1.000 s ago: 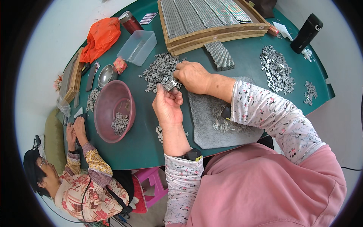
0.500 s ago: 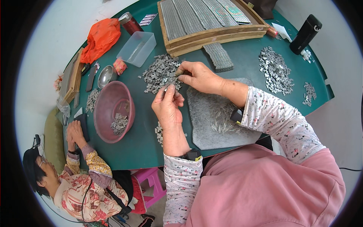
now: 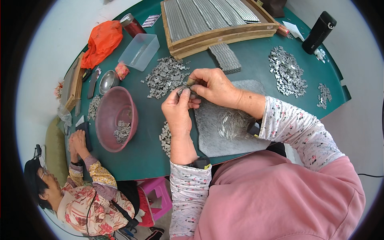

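Note:
Over the near side of a pile of small grey metal pieces (image 3: 165, 76), my two hands meet fingertip to fingertip. My left hand (image 3: 178, 110) pinches a small grey metal piece between thumb and forefinger. Against it, my right hand (image 3: 213, 85) is closed, its thumb and fingertips pressed together; what they hold is too small to make out. Below my right wrist lies a grey felt mat (image 3: 218, 144), with a scatter of thin silvery pins (image 3: 233, 125) on it. More small pieces (image 3: 165, 138) lie beside my left forearm.
A wooden tray (image 3: 224, 38) of grey strips stands at the back, a grey block of stacked pieces (image 3: 225, 59) before it. Left are a pink bowl (image 3: 105, 134), clear box (image 3: 141, 52) and co-worker's hands (image 3: 78, 143). Right: another pile (image 3: 286, 72), black bottle (image 3: 319, 33).
My right hand has come down and left to meet my left hand, and their fingertips now touch. The whole view has shifted slightly.

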A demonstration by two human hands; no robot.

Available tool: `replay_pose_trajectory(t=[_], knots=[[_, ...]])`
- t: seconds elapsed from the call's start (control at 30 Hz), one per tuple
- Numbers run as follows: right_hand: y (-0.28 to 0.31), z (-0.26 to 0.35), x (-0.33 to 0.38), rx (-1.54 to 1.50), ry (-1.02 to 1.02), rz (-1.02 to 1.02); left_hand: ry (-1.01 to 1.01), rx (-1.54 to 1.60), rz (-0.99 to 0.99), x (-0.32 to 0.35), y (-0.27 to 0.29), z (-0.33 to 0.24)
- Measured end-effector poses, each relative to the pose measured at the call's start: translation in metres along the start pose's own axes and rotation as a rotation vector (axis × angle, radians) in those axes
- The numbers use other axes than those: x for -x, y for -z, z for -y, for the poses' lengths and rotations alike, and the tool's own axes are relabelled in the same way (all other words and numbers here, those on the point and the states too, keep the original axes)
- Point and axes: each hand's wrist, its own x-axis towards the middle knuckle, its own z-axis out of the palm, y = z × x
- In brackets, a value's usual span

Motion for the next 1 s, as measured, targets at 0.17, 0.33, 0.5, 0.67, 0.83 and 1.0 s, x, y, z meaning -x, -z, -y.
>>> replay_pose_trajectory(t=[0.17, 0.33, 0.5, 0.67, 0.83, 1.0], knots=[[0.019, 0.003, 0.009, -0.007, 0.038, 0.045, 0.001, 0.011, 0.067, -0.004, 0.009, 0.001], [0.042, 0.005, 0.035, 0.428, 0.186, 0.162, 0.075, 0.103, 0.053, -0.005, 0.012, -0.002], [0.030, 0.007, 0.052, 0.597, 0.230, 0.335, 0.111, 0.079, 0.068, -0.004, 0.009, 0.001], [0.022, 0.008, 0.054, 0.781, 0.323, 0.361, 0.119, 0.047, 0.082, -0.005, 0.011, 0.003], [0.035, 0.006, 0.049, 0.470, 0.153, 0.276, 0.052, -0.045, 0.139, 0.001, 0.003, 0.003], [0.056, 0.004, 0.028, 0.237, 0.214, 0.060, -0.021, -0.207, 0.285, 0.007, -0.008, 0.003]])
